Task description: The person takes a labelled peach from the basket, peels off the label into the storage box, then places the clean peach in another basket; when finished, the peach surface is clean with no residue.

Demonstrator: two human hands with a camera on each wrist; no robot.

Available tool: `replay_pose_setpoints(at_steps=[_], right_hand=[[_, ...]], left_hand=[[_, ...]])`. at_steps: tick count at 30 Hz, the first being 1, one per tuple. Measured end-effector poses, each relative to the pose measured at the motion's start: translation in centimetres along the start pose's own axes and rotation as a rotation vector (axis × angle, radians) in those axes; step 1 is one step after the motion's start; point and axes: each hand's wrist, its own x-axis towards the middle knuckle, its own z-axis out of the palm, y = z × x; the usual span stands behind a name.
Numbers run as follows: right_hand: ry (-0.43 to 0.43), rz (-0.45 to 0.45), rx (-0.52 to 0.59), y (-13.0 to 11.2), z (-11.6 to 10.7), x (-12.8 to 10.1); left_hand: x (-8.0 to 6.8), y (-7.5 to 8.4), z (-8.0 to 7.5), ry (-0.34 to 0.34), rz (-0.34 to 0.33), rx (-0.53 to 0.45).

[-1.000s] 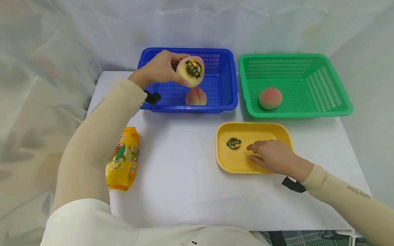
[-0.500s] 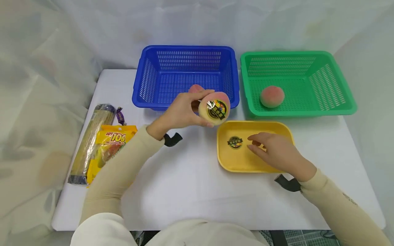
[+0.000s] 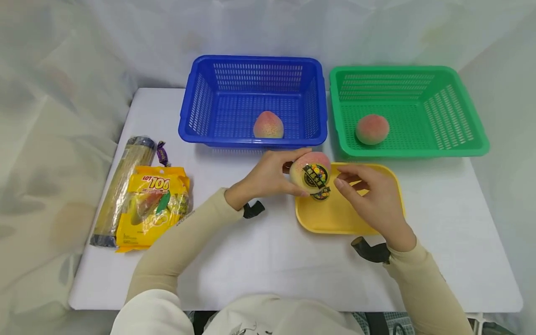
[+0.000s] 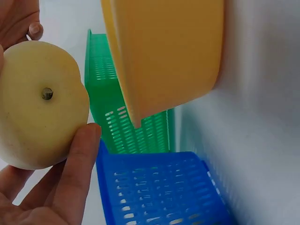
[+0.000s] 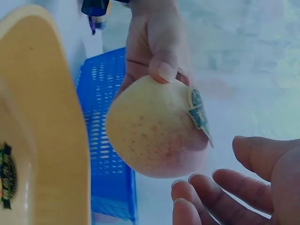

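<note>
From your head camera: your left hand (image 3: 268, 179) grips the stickered peach (image 3: 311, 172) over the yellow tray (image 3: 335, 218), where a loose sticker (image 3: 321, 194) lies; your right hand (image 3: 372, 197) reaches in, fingers loosely curled. The blue basket (image 3: 201, 111) and green basket (image 3: 452, 116) hold one peach each. Left wrist camera: fingers (image 4: 77, 173) cradle the peach's pale underside. Right wrist camera: the sticker's edge (image 5: 199, 115) lifts off the peach, your fingertips (image 5: 206, 197) just beside it.

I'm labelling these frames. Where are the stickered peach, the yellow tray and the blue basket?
stickered peach (image 3: 310, 171), head view, on its skin above the sticker.
yellow tray (image 3: 335, 218), head view, on its bare floor.
blue basket (image 3: 251, 142), head view, on its near rim.
</note>
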Motion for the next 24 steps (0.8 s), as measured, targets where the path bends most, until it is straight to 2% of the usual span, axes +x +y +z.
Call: replay_pose_setpoints(at_steps=[9,19,24], right_hand=[[-0.029,0.037,0.029,0.4,0.9,-0.2],[-0.016,0.042,0.045,1.0,1.4,0.2],[-0.010,0.071,0.049,1.2,1.9,0.3]], left_hand=[[0.2,-0.3,1.1,-0.015,0.001,-0.031],[0.4,-0.8,1.1,0.012,0.027,-0.069],[0.3,-1.0,1.2,0.012,0.004,-0.066]])
